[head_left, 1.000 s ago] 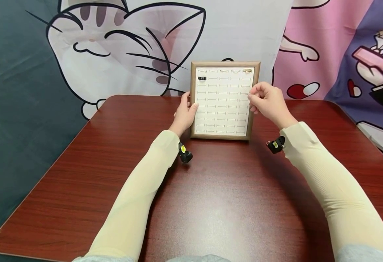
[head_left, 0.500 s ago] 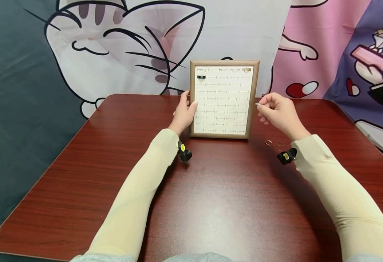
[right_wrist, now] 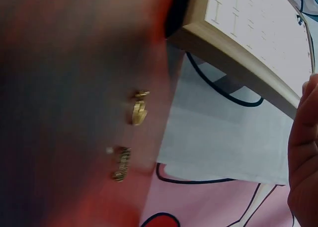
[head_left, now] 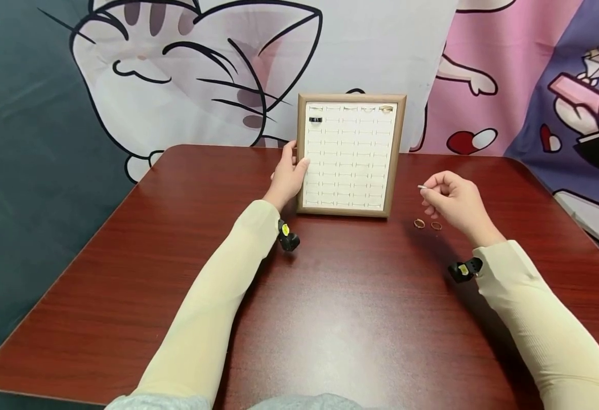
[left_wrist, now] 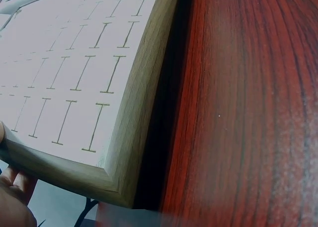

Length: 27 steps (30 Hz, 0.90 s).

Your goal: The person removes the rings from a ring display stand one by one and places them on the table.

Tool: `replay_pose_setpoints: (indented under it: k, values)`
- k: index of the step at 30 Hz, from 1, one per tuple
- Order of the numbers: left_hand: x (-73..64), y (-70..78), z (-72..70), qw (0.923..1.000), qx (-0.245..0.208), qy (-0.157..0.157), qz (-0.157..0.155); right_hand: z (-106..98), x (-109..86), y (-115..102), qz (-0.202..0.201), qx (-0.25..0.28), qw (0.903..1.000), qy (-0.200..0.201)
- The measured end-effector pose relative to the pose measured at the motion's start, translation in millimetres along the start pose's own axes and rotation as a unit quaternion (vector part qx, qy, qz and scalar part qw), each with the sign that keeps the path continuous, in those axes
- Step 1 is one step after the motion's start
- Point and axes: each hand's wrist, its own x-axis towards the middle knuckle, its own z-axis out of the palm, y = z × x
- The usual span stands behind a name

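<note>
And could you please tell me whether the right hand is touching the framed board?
Apart: in the head view, a strip of tabletop shows between the right hand and the framed board.

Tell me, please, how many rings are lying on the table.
2. One ring lies right of the framed board's lower right corner; the other ring lies just right of that. Any behind the board would be hidden.
</note>
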Motion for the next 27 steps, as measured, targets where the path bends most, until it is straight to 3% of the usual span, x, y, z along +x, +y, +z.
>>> replay_pose_setpoints:
  k: [17,27]
  values:
    - [2.9,1.9,-1.1,1.0,0.0,0.001,0.005,-1,-22.9,9,0.012,-0.001,0.9997,-0.022]
    - [1.2,-0.1,0.2,1.0,-0.005,-0.003,-0.002,-1,-30.6,16,-0.016,-0.042,0.9919,-0.119]
